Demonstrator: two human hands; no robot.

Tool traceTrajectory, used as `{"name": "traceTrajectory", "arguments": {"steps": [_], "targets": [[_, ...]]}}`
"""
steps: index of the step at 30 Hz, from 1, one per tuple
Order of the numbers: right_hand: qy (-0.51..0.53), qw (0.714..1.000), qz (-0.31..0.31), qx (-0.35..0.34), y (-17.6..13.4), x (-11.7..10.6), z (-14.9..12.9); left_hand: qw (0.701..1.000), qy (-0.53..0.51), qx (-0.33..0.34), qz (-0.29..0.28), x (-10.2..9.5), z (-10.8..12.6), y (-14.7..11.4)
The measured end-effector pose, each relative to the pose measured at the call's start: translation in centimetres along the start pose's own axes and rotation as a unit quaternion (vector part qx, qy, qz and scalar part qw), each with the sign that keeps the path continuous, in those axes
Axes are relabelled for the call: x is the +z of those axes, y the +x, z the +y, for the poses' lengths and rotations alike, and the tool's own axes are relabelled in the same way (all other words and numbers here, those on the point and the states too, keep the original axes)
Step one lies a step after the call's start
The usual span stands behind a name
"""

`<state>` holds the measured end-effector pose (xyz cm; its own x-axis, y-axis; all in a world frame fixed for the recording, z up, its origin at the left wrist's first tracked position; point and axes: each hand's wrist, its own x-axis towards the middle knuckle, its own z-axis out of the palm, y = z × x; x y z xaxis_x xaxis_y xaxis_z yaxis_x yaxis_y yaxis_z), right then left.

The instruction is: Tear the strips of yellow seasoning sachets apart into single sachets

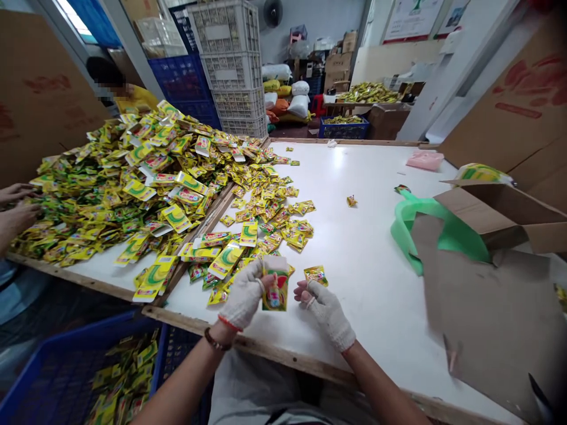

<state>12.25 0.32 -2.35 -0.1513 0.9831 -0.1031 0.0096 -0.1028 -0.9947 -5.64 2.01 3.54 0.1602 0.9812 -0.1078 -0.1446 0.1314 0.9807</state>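
Observation:
My left hand (pixel 244 295), in a white glove with bare fingertips, is closed on a small yellow box (pixel 274 290) with its pale top flap raised. To its right, my gloved right hand (pixel 326 310) has loosely bent fingers, with nothing visible in them. A yellow candy-like packet (pixel 315 275) shows just beyond those fingers, partly covered by them; whether they touch it I cannot tell. Left of my hands lie more flat yellow boxes (pixel 227 260) and loose shiny packets (pixel 270 203) on the white table (pixel 354 248).
A large heap of packets and boxes (pixel 146 177) covers the left table, where another person's hands (pixel 18 215) reach in. A blue crate (pixel 57 366) of boxes stands below. On the right are an open carton (pixel 482 307) and a green plastic scoop-like piece (pixel 407 218).

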Motion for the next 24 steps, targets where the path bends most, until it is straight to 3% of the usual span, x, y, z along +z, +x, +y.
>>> {"name": "traceTrajectory", "arguments": {"steps": [4,9,13,20,24], "targets": [[0.002,0.999,-0.013,-0.039,-1.3,0.0,-1.2,0.999,-0.009,-0.036,-0.008,2.7,-4.5,-2.0],[0.058,0.996,0.061,0.016,-3.2,0.1,-0.6,0.999,-0.004,-0.033,0.027,3.4,-6.9,-3.1],[0.078,0.990,0.111,0.032,-4.2,0.5,0.7,0.999,0.041,-0.028,-0.020,2.7,-6.8,-3.6],[-0.126,0.986,0.111,0.001,-4.0,-0.4,0.9,0.979,0.174,0.003,-0.103,2.1,-5.0,-2.3],[-0.068,0.994,0.084,0.016,-3.6,-0.8,0.5,0.988,0.107,-0.025,-0.112,2.3,-4.7,-1.5]]}}
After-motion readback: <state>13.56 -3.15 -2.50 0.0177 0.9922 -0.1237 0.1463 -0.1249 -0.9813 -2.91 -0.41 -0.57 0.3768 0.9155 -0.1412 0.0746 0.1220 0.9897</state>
